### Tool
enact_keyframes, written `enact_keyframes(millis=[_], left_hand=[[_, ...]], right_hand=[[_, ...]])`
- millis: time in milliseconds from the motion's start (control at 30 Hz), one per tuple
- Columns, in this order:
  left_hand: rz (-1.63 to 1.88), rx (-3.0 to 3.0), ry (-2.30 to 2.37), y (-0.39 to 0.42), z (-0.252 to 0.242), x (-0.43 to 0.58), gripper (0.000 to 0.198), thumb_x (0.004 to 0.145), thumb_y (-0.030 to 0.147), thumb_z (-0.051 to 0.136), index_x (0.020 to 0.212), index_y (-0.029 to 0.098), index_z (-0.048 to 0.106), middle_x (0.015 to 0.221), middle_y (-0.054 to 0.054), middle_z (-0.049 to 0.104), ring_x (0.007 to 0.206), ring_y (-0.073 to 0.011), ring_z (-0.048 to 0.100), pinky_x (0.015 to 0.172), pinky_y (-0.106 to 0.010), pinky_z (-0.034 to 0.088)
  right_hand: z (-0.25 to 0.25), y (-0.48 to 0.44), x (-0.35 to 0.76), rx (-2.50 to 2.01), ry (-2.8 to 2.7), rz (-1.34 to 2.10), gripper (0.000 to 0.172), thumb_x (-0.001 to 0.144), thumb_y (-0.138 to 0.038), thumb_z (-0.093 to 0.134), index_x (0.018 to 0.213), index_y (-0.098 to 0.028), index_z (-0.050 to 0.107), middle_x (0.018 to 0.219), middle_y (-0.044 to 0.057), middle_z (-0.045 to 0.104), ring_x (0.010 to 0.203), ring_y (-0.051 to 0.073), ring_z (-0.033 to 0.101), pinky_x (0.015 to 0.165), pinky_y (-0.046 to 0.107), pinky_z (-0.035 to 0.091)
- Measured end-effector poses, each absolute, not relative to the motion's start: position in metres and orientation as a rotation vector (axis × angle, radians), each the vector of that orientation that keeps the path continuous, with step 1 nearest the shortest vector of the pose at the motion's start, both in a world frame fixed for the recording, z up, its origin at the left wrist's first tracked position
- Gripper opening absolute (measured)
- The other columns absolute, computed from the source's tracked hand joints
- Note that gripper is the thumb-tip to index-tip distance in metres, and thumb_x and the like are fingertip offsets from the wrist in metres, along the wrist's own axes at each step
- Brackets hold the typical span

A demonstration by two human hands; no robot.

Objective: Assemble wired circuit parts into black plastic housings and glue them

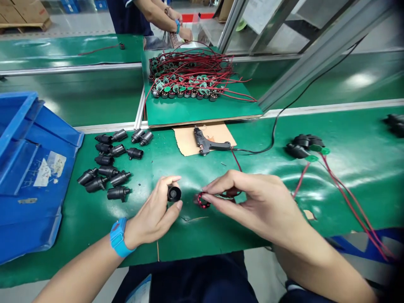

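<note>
My left hand (158,210), with a blue band on its wrist, is wrapped round a black plastic housing (174,193) whose round open end faces me and to the right. Between the thumb and fingers of my right hand (249,198) is a small round motor part (203,201) with red windings and a red wire. A short gap separates it from the housing. Several more black housings (109,160) lie loose on the green mat to the left. Farther right rest black housings (304,145) with green discs and red wires coming out.
A blue bin (28,219) stands at the left. Beyond my hands, a hot glue gun (208,143) lies on cardboard (184,143), its black cord trailing right. A raised green board (202,110) carries several wired parts (189,80). A co-worker's hands (181,27) are at the back.
</note>
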State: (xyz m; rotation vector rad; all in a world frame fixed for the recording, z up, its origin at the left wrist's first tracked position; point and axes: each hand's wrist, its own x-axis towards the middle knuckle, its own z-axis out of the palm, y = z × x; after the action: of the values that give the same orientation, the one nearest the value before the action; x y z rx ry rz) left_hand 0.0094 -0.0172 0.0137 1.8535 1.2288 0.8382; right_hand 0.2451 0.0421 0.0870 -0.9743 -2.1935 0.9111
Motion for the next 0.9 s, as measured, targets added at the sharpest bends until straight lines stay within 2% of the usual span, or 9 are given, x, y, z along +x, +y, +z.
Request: enact_keyframes(millis=[100, 267, 333, 467, 600, 767, 900], left_hand=[[0.831, 1.904, 1.199, -0.016, 0.011, 0.013, 0.041, 0.104, 0.021, 0.047, 0.145, 0.022, 0.041, 0.130, -0.013, 0.052, 0.122, -0.0240, 0.055, 0.104, -0.040, 0.050], [0.838, 1.883, 1.198, -0.015, 0.004, 0.014, 0.039, 0.103, 0.020, 0.054, 0.141, 0.024, 0.048, 0.127, -0.011, 0.054, 0.119, -0.0226, 0.057, 0.103, -0.037, 0.052], [0.845, 1.879, 1.200, -0.015, 0.003, 0.014, 0.039, 0.102, 0.021, 0.056, 0.140, 0.025, 0.049, 0.125, -0.010, 0.054, 0.118, -0.0224, 0.057, 0.102, -0.037, 0.052], [0.848, 1.867, 1.217, -0.013, 0.003, 0.010, 0.041, 0.102, 0.024, 0.059, 0.141, 0.027, 0.050, 0.125, -0.009, 0.055, 0.117, -0.0224, 0.058, 0.101, -0.038, 0.052], [0.835, 1.855, 1.211, -0.010, 0.002, 0.009, 0.041, 0.102, 0.024, 0.059, 0.141, 0.027, 0.051, 0.125, -0.009, 0.055, 0.118, -0.0213, 0.057, 0.102, -0.036, 0.050], [0.870, 1.820, 1.176, -0.011, 0.000, 0.010, 0.038, 0.101, 0.023, 0.062, 0.137, 0.027, 0.054, 0.123, -0.007, 0.058, 0.115, -0.0197, 0.058, 0.099, -0.033, 0.051], [0.863, 1.802, 1.183, -0.009, 0.000, 0.009, 0.036, 0.099, 0.025, 0.065, 0.134, 0.029, 0.059, 0.122, -0.005, 0.063, 0.113, -0.0193, 0.061, 0.097, -0.032, 0.051]], right_hand=[[0.073, 0.038, 0.237, -1.018, -2.034, 1.006, 0.009, 0.092, -0.032, 0.075, 0.089, -0.024, 0.072, 0.078, 0.000, 0.076, 0.064, 0.014, 0.070, 0.055, 0.026, 0.055], [0.056, 0.043, 0.220, -0.948, -1.943, 1.236, 0.004, 0.092, -0.024, 0.073, 0.091, -0.022, 0.070, 0.079, -0.002, 0.077, 0.065, 0.011, 0.071, 0.059, 0.022, 0.056], [0.056, 0.046, 0.219, -0.941, -1.985, 1.213, 0.003, 0.092, -0.021, 0.071, 0.096, -0.022, 0.071, 0.083, -0.003, 0.078, 0.070, 0.011, 0.072, 0.063, 0.021, 0.057], [0.064, 0.049, 0.229, -0.999, -2.073, 1.100, 0.013, 0.094, -0.026, 0.071, 0.106, -0.024, 0.073, 0.090, -0.002, 0.079, 0.073, 0.013, 0.073, 0.067, 0.023, 0.059], [0.069, 0.049, 0.237, -1.032, -2.151, 0.983, 0.015, 0.095, -0.027, 0.071, 0.109, -0.026, 0.075, 0.088, -0.003, 0.078, 0.069, 0.012, 0.071, 0.064, 0.023, 0.056], [0.066, 0.048, 0.236, -0.970, -2.266, 0.922, 0.018, 0.097, -0.024, 0.067, 0.114, -0.024, 0.074, 0.097, -0.001, 0.080, 0.074, 0.012, 0.073, 0.069, 0.023, 0.056], [0.068, 0.049, 0.242, -1.041, -2.292, 0.858, 0.021, 0.097, -0.020, 0.067, 0.117, -0.020, 0.073, 0.095, 0.000, 0.080, 0.074, 0.012, 0.074, 0.069, 0.022, 0.056]])
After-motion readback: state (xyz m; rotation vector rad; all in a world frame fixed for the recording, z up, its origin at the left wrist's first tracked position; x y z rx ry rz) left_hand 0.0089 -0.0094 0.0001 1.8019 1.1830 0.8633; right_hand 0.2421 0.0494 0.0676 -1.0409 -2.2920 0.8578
